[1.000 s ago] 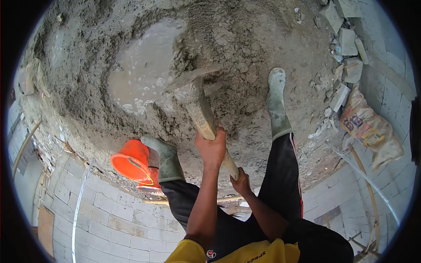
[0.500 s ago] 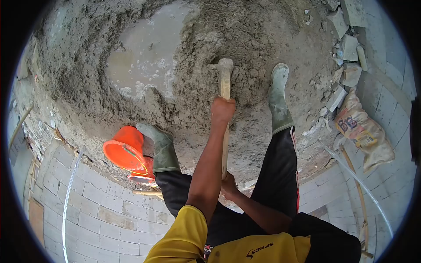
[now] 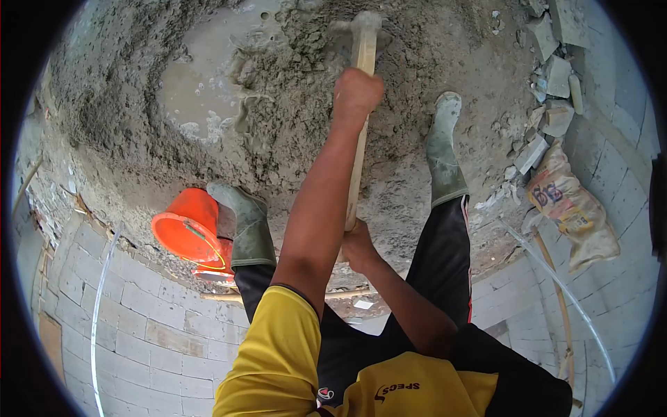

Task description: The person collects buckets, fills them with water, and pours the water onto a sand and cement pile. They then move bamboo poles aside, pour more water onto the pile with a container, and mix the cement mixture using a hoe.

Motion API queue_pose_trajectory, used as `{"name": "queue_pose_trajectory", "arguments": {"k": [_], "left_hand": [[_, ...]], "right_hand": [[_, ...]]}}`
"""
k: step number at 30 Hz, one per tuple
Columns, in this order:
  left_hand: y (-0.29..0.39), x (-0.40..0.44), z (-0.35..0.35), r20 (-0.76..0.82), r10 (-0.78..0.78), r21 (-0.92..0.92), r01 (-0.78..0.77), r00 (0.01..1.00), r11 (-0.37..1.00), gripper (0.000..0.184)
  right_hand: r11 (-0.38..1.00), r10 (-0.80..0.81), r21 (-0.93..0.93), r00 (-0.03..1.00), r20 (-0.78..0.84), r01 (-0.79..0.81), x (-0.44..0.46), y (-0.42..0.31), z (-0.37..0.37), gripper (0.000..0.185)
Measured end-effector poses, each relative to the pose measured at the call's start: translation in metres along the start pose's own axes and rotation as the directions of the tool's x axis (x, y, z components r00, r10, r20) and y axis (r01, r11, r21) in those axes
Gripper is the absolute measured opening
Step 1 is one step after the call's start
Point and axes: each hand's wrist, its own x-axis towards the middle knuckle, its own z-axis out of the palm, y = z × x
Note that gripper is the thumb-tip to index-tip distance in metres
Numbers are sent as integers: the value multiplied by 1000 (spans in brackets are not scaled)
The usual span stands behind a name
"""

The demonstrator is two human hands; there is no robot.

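Note:
My left hand point(image 3: 358, 94) is closed around the upper part of a hoe's wooden handle, below its head. My right hand point(image 3: 357, 244) grips the lower end of the hoe point(image 3: 359, 167), close to my body. The hoe's head lies at the top of the view against the grey wet mortar point(image 3: 299, 132); its blade is partly hidden. To the left of the hoe, a pool of grey-brown water point(image 3: 198, 90) sits in the mortar. My green boots stand on either side, the left boot point(image 3: 250, 226) beside the buckets and the right boot point(image 3: 445, 156) on the mortar's edge.
Orange buckets point(image 3: 187, 226) stand at the left boot. Broken block pieces point(image 3: 558, 76) line the right edge, with a printed sack point(image 3: 573, 212) below them. Grey paving blocks point(image 3: 160, 306) cover the ground behind me, where a stick point(image 3: 552, 278) and a pale hose point(image 3: 101, 306) lie.
Both hands and the hoe have moved forward, away from my body. Wet mortar has shifted into the right side of the pool, which looks smaller.

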Motion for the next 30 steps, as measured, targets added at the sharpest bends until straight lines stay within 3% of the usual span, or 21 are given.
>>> {"name": "queue_pose_trajectory", "arguments": {"k": [2, 4, 6, 8, 9, 11, 12, 13, 14, 15, 16, 17, 18, 19, 20, 22, 23, 25, 27, 28, 30], "left_hand": [[-96, -7, 35, 100, -298, 119, 286, 949, 951, 43], [-140, -41, 54, 15, -273, 91, 271, 962, 958, 46], [-150, -98, 43, -48, -292, -73, 288, 955, 955, 41], [-153, -149, 28, -121, -246, -322, 196, 962, 926, 34], [-128, -178, 10, -183, -236, -477, 124, 954, 870, 29], [-70, -204, -36, -203, -280, -588, 112, 938, 801, 19], [-59, -194, -53, -268, -180, -547, 4, 946, 837, 16], [-32, -174, -69, -385, -91, -559, -153, 919, 815, 14], [-3, -150, -89, -413, -29, -543, -220, 910, 810, 15], [21, -120, -102, -456, 72, -508, -326, 887, 797, 20], [32, -85, -109, -464, 138, -400, -346, 875, 849, 25], [40, -54, -111, -396, 99, -391, -265, 913, 881, 27], [33, -26, -97, -309, 62, -400, -189, 949, 897, 27], [10, -3, -76, -230, 14, -405, -108, 973, 908, 27], [-32, 13, -38, -158, -54, -359, -6, 986, 934, 29], [-122, 5, 46, -138, -165, -74, 156, 977, 985, 42], [-139, -24, 64, -110, -224, -81, 216, 968, 973, 45], [-150, -94, 69, -174, -210, -250, 163, 962, 954, 33], [-130, -164, 38, -91, -319, -487, 237, 944, 840, 23], [-114, -188, 17, -144, -296, -559, 169, 944, 812, 20], [-88, -207, -26, -263, -217, -634, 2, 940, 773, 16]], "right_hand": [[947, 322, 49, 939, -120, -318, -46, 26, 11, 24], [923, 364, -131, 931, -8, -362, -65, 75, -37, 41], [874, 338, -351, 939, -59, -337, -101, 84, -63, 41], [726, 3, -687, 1000, -31, -24, -128, 120, -93, 42], [559, -276, -800, 959, 66, 216, -131, 139, -107, 41], [633, -250, -757, 968, 1, 164, -115, 115, -104, 33], [609, -291, -770, 957, 7, 191, -91, 82, -88, 31], [663, -374, -695, 927, 16, 279, -56, 60, -75, 30], [620, -399, -719, 915, 55, 313, -22, 24, -57, 29], [653, -515, -601, 852, 94, 461, 12, 0, -40, 28], [626, -588, -559, 800, 119, 543, 39, -22, -23, 27], [596, -654, -517, 745, 131, 614, 52, -32, -14, 26], [596, -659, -521, 743, 118, 611, 47, -28, -16, 26], [806, -407, -455, 913, 38, 378, 34, -19, -17, 26], [926, -103, -367, 995, -8, 93, 15, -8, -18, 25], [949, 153, -263, 983, -101, -175, -29, 38, -38, 25], [930, 184, -302, 977, -110, -210, -48, 60, -60, 29], [856, 124, -488, 984, -132, -173, -87, 84, -94, 35], [632, -219, -765, 975, -17, 129, -107, 145, -138, 35], [516, -343, -827, 938, 38, 222, -110, 153, -142, 35], [566, -249, -809, 968, 17, 160, -87, 127, -127, 34]]}}
